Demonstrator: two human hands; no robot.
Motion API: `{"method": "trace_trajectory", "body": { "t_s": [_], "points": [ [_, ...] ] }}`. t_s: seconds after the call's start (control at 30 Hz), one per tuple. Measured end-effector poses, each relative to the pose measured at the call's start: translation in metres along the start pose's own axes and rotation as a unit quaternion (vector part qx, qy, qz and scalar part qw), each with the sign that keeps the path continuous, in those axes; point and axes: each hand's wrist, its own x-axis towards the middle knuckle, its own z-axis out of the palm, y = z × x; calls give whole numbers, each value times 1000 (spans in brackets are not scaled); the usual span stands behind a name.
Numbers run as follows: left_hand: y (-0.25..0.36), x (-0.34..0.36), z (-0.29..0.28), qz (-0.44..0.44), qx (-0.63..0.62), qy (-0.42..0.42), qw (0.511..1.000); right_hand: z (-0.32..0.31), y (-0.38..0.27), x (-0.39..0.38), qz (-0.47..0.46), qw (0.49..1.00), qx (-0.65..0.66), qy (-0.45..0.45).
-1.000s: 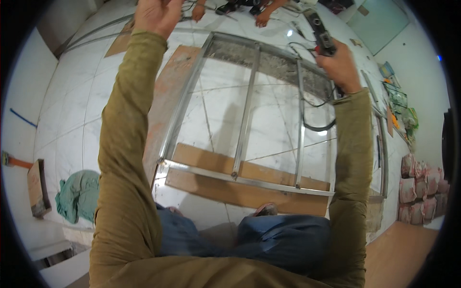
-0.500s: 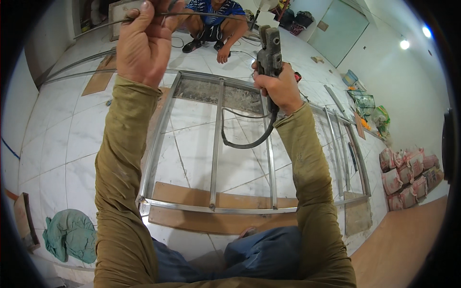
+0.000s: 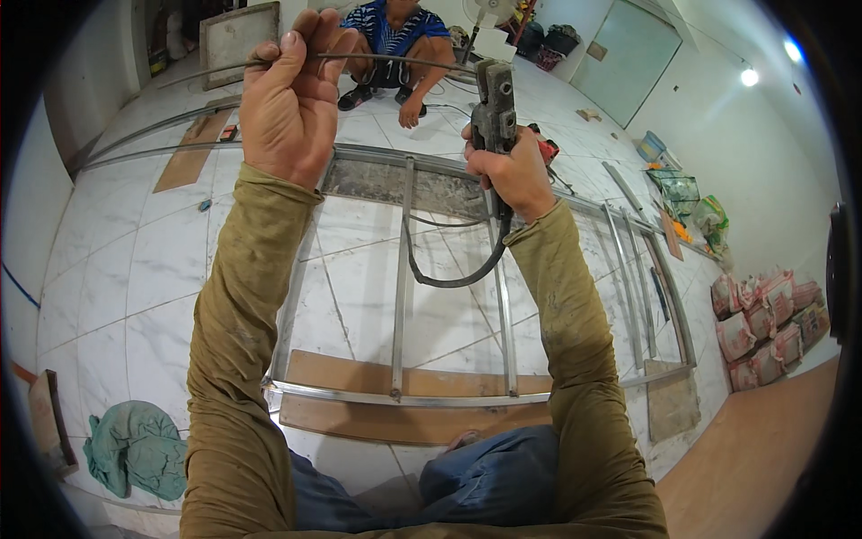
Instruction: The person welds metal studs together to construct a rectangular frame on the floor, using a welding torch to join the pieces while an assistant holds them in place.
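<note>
A thin dark welding rod [image 3: 404, 58] lies roughly level, pinched between the thumb and fingers of my left hand [image 3: 289, 117]. My right hand [image 3: 516, 175] is wrapped round the handle of a grey, worn welding electrode holder [image 3: 494, 106], its jaw end pointing up. The rod's right end meets the top of the holder's jaws; whether the jaws grip it I cannot tell. From the handle a black cable [image 3: 449, 286] loops down. Beneath both hands, a rectangular frame of metal tubes [image 3: 398, 278] with crossbars rests on the floor.
Across the frame a person [image 3: 395, 45] squats, one hand hanging low. Brown boards [image 3: 377, 422] lie under the frame's near edge. A green cloth [image 3: 139, 449] is at the lower left. Stacked sacks [image 3: 772, 323] stand at the right wall. A red tool [image 3: 545, 144] sits behind my right hand.
My left hand has moved right and slightly down with the rod. The holder in my right hand has shifted a little left and down, and the rod's end now reaches its jaws.
</note>
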Motion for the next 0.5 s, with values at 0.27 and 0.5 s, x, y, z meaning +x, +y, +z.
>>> {"method": "trace_trajectory", "body": {
  "t_s": [0.27,0.5],
  "points": [
    [-1,-6,3,1,-22,-9,1000,2,4,-3,-6,1000,-17,-3],
    [-6,-8,7,8,-14,-12,1000,0,6,0,-44,995,-87,28]
  ]
}}
